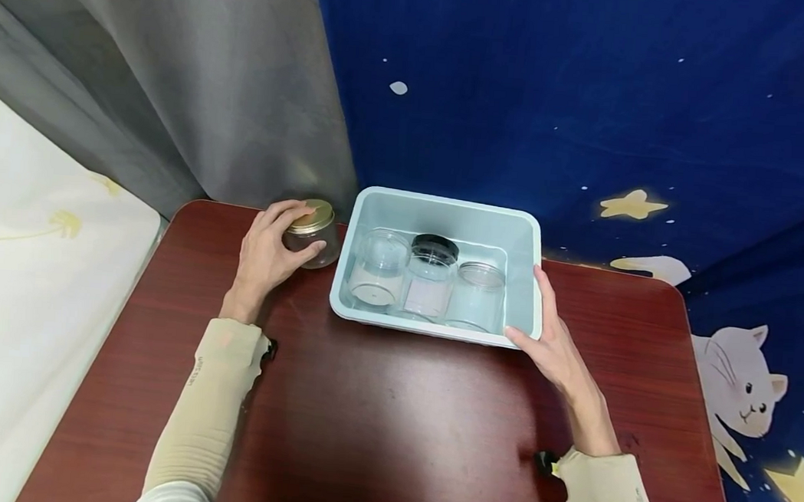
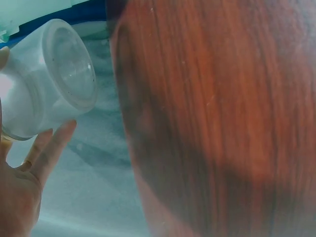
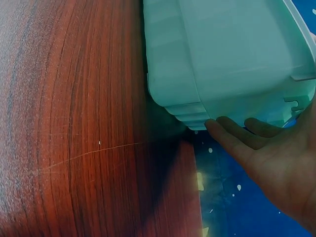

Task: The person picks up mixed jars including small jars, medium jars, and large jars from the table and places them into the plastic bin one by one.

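Note:
My left hand (image 1: 267, 254) grips a clear jar (image 1: 322, 252) with a gold lid (image 1: 316, 216), just left of the light blue bin (image 1: 431, 333). In the left wrist view the base of this jar (image 2: 74, 69) faces the camera, with fingers (image 2: 57, 140) along its side. My right hand (image 1: 554, 341) holds the bin at its right end, thumb over the front rim and fingers along the outer wall. Inside the bin lie three clear jars: a left jar (image 1: 379, 269), a middle jar (image 1: 429, 291) with a black lid, and a right jar (image 1: 475, 301) with a greyish lid.
The bin stands at the far side of a dark red wooden table (image 1: 378, 418). Behind it hang a grey curtain (image 1: 199, 62) and a blue star-patterned curtain (image 1: 556, 99). A white cloth-like surface (image 1: 26, 297) lies along the left side.

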